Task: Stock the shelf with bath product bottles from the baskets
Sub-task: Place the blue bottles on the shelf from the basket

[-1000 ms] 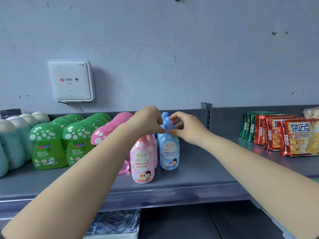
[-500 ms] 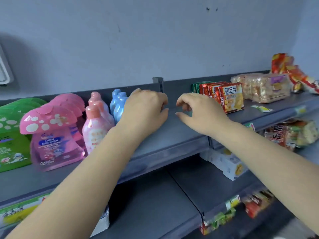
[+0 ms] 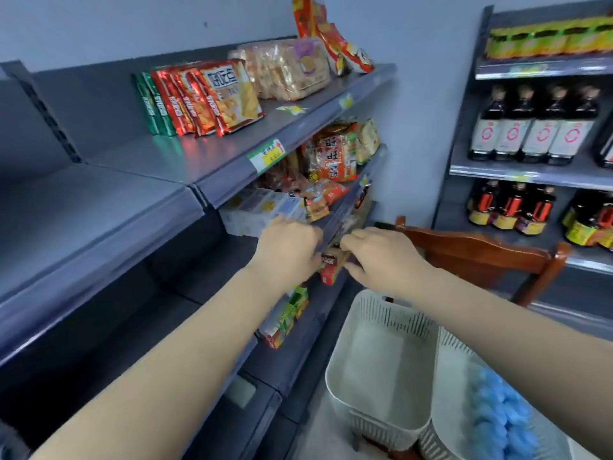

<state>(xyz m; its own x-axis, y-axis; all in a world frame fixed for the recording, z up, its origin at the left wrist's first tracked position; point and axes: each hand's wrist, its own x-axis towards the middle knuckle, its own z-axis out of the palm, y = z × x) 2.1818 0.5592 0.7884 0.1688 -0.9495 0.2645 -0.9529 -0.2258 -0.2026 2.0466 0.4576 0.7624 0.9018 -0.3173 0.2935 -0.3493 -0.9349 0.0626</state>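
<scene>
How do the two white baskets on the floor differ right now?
The left basket shows only a bare floor inside; the right basket holds blue bottles. The left basket is wholly in view and nearer the shelving; the right basket is cut off by the frame edge. Both are white plastic with slotted walls, standing side by side.

A small shop was shown: grey metal shelving (image 3: pixel 212 167) was stocked with snack packets (image 3: pixel 212 97), price tags (image 3: pixel 267 156) and rows of sauce bottles (image 3: pixel 530 127).
</scene>
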